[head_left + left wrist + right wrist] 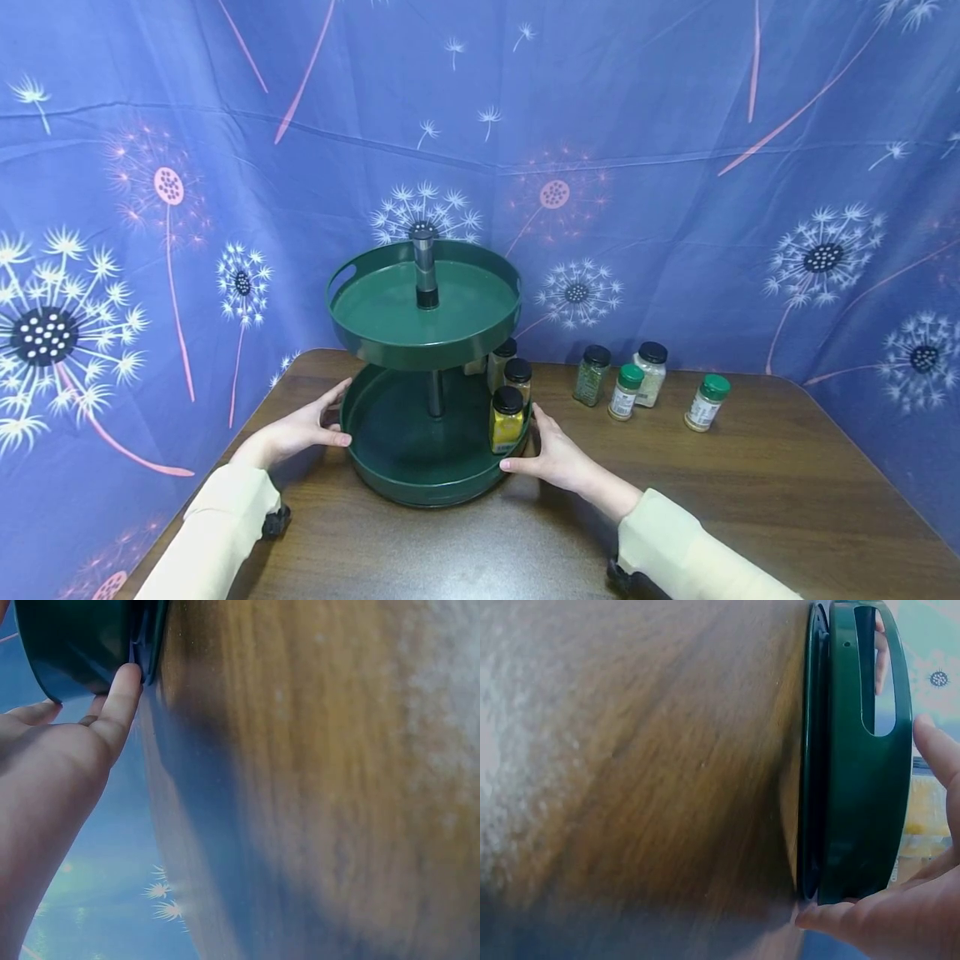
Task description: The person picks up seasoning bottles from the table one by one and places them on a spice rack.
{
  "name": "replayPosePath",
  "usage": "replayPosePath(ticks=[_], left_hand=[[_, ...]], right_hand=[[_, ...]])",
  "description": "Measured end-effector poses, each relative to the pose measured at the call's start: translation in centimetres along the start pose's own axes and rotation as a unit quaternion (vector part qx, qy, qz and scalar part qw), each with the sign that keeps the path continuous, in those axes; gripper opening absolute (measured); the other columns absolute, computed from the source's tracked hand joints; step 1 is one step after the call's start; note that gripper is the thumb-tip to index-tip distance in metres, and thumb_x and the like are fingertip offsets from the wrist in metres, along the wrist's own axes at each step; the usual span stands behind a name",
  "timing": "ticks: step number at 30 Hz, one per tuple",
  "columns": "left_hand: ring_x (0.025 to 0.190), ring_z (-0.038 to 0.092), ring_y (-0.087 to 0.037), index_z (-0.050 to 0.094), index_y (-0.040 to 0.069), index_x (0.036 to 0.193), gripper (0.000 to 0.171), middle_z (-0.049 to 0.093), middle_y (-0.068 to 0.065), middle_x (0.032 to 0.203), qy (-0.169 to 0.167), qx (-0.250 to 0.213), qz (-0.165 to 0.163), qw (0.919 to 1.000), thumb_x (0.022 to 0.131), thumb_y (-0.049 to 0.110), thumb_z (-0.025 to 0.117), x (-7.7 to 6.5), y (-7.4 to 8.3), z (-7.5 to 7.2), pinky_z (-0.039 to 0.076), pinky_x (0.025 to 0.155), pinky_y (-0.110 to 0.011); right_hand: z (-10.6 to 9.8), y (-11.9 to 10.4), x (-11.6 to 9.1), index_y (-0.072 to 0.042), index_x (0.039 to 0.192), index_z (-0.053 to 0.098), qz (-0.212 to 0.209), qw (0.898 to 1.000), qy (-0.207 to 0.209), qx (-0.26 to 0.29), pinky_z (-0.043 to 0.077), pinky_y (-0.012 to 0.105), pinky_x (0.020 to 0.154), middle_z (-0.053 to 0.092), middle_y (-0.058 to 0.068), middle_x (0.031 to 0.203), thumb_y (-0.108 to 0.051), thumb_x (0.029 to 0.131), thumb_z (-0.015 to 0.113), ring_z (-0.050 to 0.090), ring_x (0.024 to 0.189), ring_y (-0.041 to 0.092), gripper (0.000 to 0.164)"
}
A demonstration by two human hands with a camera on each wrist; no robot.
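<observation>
A green two-tier round tray (420,495) with a metal centre post stands on the table. My left hand (306,425) holds the left side of the lower tier, thumb toward the front and fingers farther back. On the opposite side my right hand (558,458) holds the same tier. The right wrist view shows one of its fingertips (928,735) at the rim and another digit low by the base. A yellow spice jar (507,421) with a black lid stands inside the lower tier near my right hand. Behind it is another black-lidded jar (517,377), with more partly hidden beneath the upper tier.
Several spice jars stand on the wooden table (765,492) to the right: a green-filled jar (592,377), a green-lidded jar (625,392), a pale one (651,371) and another green-lidded jar (707,403). A blue dandelion-print cloth (675,208) hangs behind.
</observation>
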State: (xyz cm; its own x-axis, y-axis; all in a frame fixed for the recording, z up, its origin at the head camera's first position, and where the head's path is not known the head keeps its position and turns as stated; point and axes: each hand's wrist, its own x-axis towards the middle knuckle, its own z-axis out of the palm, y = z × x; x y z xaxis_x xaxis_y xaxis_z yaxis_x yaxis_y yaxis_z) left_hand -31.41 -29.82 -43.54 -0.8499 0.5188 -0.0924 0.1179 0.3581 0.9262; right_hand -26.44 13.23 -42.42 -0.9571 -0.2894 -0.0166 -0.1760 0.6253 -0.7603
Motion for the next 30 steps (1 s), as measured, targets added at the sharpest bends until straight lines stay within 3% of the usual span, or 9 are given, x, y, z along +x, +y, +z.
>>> replayPosePath(ticks=[10, 14, 20, 24, 30], left_hand=[[0.132, 0.026, -0.05, -0.006, 0.01, 0.152, 0.101, 0.007, -0.029, 0.151, 0.002, 0.004, 0.005, 1.0, 0.085, 0.014, 0.07, -0.3, 0.2, -0.1, 0.04, 0.099, -0.039], [0.132, 0.024, -0.05, -0.007, 0.01, 0.152, 0.102, 0.006, -0.03, 0.151, -0.003, 0.004, 0.01, 0.9999, 0.085, 0.014, 0.07, -0.3, 0.2, -0.2, 0.039, 0.1, -0.04], [0.128, 0.032, -0.053, -0.008, 0.008, 0.151, 0.103, 0.005, -0.032, 0.149, -0.007, 0.009, 0.008, 0.9999, 0.085, 0.015, 0.07, -0.3, 0.2, -0.3, 0.04, 0.099, -0.038], [0.129, 0.029, -0.054, -0.009, 0.006, 0.151, 0.103, 0.005, -0.033, 0.149, -0.009, 0.011, 0.012, 0.9998, 0.085, 0.014, 0.07, -0.3, 0.2, -0.3, 0.041, 0.098, -0.035], [0.132, 0.023, -0.054, -0.007, 0.004, 0.151, 0.103, 0.006, -0.033, 0.149, -0.005, 0.014, 0.02, 0.9997, 0.084, 0.012, 0.071, -0.4, 0.3, -0.2, 0.039, 0.101, -0.043]], right_hand=[[0.3, -0.3, 0.4, 0.01, 0.147, 0.012, -0.003, 1.0, 0.006, -0.007, 0.025, 0.058, 0.107, 0.018, 0.032, 0.15, -0.042, 0.072, 0.08, 0.023, 0.138, 0.045, 0.113], [0.2, -0.2, 0.5, 0.01, 0.146, 0.014, -0.006, 1.0, 0.007, -0.014, 0.025, 0.059, 0.107, 0.02, 0.032, 0.15, -0.042, 0.071, 0.08, 0.024, 0.137, 0.045, 0.113], [-0.3, 0.5, 1.2, 0.007, 0.147, 0.016, -0.012, 0.999, 0.001, -0.03, 0.028, 0.059, 0.106, 0.023, 0.032, 0.148, -0.043, 0.071, 0.08, 0.028, 0.135, 0.045, 0.111], [-0.7, 1.0, 1.6, 0.006, 0.148, 0.015, -0.019, 0.999, -0.007, -0.034, 0.028, 0.058, 0.106, 0.025, 0.032, 0.148, -0.043, 0.072, 0.08, 0.028, 0.135, 0.045, 0.112], [-1.2, 1.6, 2.1, 0.003, 0.149, 0.014, -0.028, 0.999, -0.022, -0.028, 0.027, 0.059, 0.106, 0.028, 0.031, 0.147, -0.042, 0.073, 0.079, 0.03, 0.134, 0.044, 0.11]])
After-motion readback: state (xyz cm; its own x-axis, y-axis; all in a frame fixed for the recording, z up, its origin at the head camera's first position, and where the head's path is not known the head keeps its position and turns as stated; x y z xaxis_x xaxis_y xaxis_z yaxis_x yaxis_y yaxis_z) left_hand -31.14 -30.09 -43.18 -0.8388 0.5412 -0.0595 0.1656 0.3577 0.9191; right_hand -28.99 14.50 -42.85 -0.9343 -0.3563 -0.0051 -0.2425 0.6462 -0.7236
